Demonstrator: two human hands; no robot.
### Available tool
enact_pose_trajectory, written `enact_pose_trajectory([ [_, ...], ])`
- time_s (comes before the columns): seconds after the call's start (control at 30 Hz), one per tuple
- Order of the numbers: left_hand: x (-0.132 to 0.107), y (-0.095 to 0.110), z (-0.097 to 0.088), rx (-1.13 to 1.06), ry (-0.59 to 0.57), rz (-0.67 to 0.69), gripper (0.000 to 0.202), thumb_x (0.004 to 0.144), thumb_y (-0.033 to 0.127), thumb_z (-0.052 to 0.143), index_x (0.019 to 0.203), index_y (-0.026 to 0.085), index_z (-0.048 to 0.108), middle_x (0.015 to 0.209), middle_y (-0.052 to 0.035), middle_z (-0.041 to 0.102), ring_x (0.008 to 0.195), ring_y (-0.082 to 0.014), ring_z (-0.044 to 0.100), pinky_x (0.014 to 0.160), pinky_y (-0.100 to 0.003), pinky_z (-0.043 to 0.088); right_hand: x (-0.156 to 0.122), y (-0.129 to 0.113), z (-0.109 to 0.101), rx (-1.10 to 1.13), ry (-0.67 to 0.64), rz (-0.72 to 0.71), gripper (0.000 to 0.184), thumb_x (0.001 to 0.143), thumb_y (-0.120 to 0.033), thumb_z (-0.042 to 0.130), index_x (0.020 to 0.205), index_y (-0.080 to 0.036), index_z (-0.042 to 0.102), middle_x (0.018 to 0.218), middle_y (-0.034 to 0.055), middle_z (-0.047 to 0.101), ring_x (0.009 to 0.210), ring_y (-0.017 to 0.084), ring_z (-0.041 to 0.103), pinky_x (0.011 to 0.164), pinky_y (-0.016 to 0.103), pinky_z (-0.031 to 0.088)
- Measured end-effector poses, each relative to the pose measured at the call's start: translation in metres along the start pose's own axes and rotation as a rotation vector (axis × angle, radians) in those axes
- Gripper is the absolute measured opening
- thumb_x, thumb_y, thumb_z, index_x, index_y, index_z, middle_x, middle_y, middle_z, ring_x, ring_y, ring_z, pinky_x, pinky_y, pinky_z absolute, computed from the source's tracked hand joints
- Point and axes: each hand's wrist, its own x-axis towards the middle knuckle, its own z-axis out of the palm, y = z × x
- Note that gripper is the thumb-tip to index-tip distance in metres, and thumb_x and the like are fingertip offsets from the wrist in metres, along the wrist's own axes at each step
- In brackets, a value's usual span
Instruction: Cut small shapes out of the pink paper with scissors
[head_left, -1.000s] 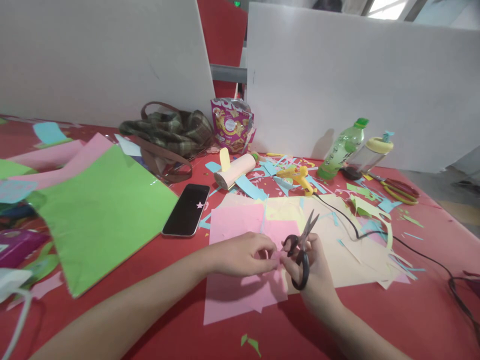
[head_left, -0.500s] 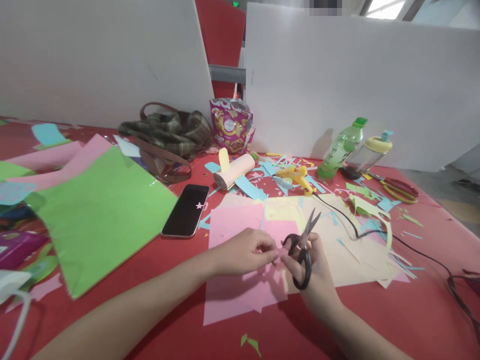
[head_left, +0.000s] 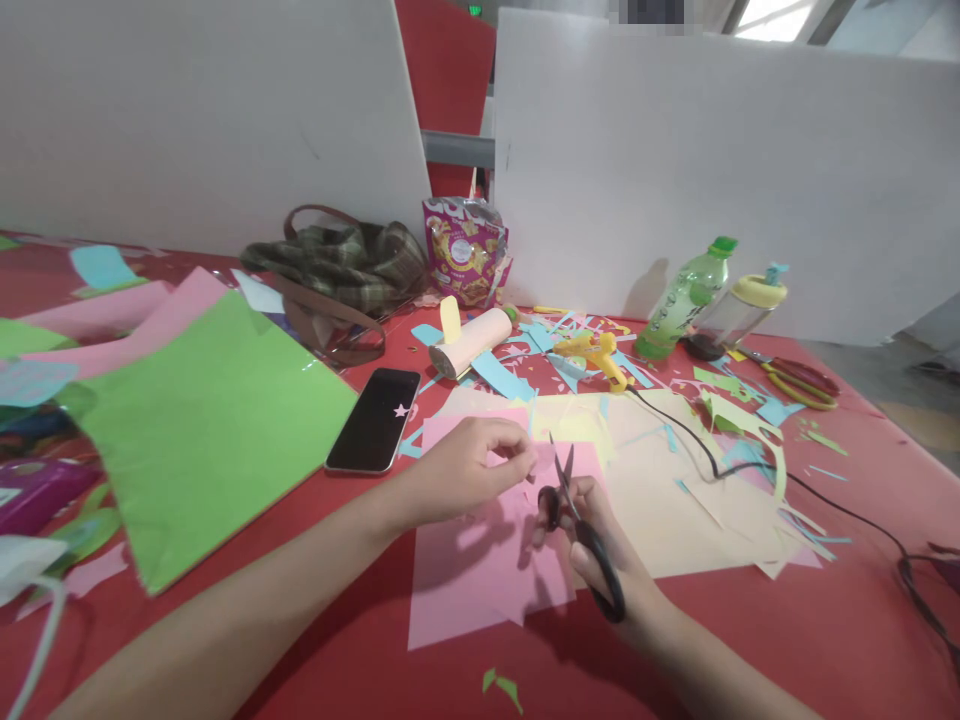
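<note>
My right hand (head_left: 607, 555) holds black-handled scissors (head_left: 568, 495), fingers through the loops, blades pointing up and slightly parted. To their left, my left hand (head_left: 487, 460) is closed in a pinch, and what looks like a small pink paper piece (head_left: 541, 462) pokes out of its fingertips toward the blades. The piece blends with the paper behind, so its outline is hard to make out. Below both hands lie pink paper sheets (head_left: 450, 590), overlapping a large cream sheet (head_left: 705, 530).
A phone (head_left: 373, 420) with a pink star on it lies left, beside green sheets (head_left: 217, 430). Behind are a paper-covered tube (head_left: 476, 340), a yellow glue gun (head_left: 600, 355), whose cord runs right, and scattered scraps. A green bottle (head_left: 686, 300), a jar (head_left: 739, 310) and red-handled scissors (head_left: 802, 385) stand or lie right.
The scissors have swung from pointing up-right to up-left, their blades now close to my left fingertips. My left hand has shifted a little left and up.
</note>
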Motion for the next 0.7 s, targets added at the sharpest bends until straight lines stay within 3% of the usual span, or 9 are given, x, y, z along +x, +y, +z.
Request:
enact_pose_trajectory([
  [0.23,-0.0033,0.0059,-0.0063,0.094,-0.034,0.058,0.020,0.076,0.018,0.038,0.061,0.014,0.049,0.066,0.0006,0.052,0.065,-0.0098,0.047,0.065,-0.020,0.037,-0.0013,-0.0007,0.0010,0.017,-0.119,0.050,0.037,0.067,-0.050,0.054,0.083,-0.026,0.031,0.078,0.0010,0.042,0.067,0.017,0.046,0.058,0.029,0.037],
  [0.43,-0.0054,0.0044,-0.0072,0.193,-0.138,0.095,0.020,0.076,0.016,0.039,0.067,0.013,0.057,0.070,-0.0006,0.055,0.066,-0.0099,0.048,0.062,-0.019,0.035,-0.0020,-0.0017,0.0005,0.045,-0.167,0.065,0.036,0.068,-0.048,0.055,0.083,-0.026,0.032,0.081,0.0017,0.041,0.069,0.017,0.046,0.062,0.031,0.037],
  [0.7,-0.0061,0.0027,-0.0097,0.244,-0.162,0.106,0.021,0.077,0.018,0.039,0.067,0.014,0.057,0.069,-0.0010,0.056,0.066,-0.0104,0.048,0.062,-0.020,0.034,-0.0032,-0.0022,0.0001,0.047,-0.169,0.099,0.036,0.067,-0.048,0.056,0.083,-0.026,0.033,0.081,0.0024,0.043,0.069,0.017,0.046,0.062,0.031,0.039],
])
